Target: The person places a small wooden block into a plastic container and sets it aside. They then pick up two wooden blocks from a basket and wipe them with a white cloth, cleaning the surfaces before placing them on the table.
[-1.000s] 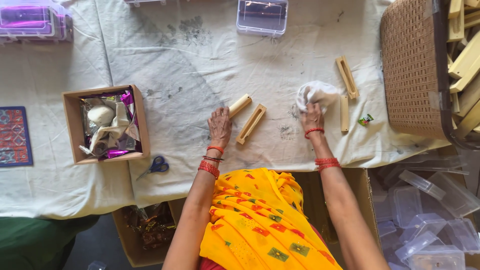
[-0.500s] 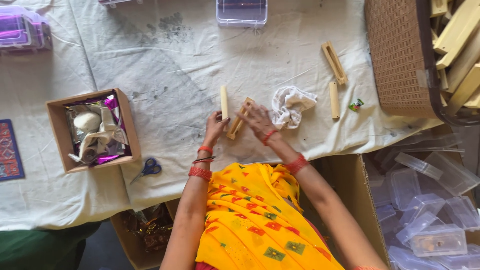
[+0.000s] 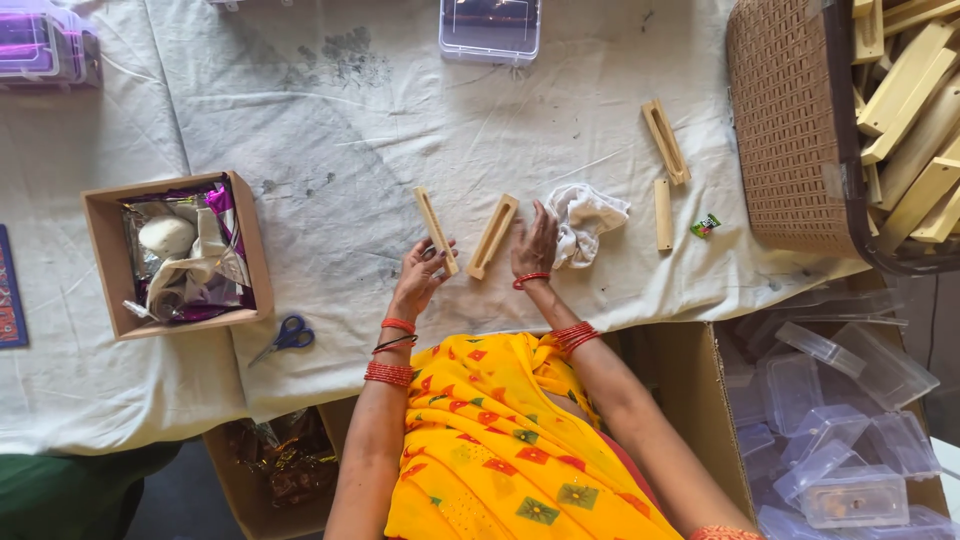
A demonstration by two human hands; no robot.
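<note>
Here, at a cloth-covered table [image 3: 300, 120], my left hand [image 3: 418, 283] closes its fingers on the near end of a slim wooden piece [image 3: 435, 230], which lies angled away from me. My right hand [image 3: 535, 245] rests open and flat on the cloth, holding nothing, between a second grooved wooden piece [image 3: 494, 235] and a crumpled white rag [image 3: 585, 220]. Blue scissors [image 3: 285, 338] lie beside a cardboard box [image 3: 100, 260] of foil wrappers to my left.
</note>
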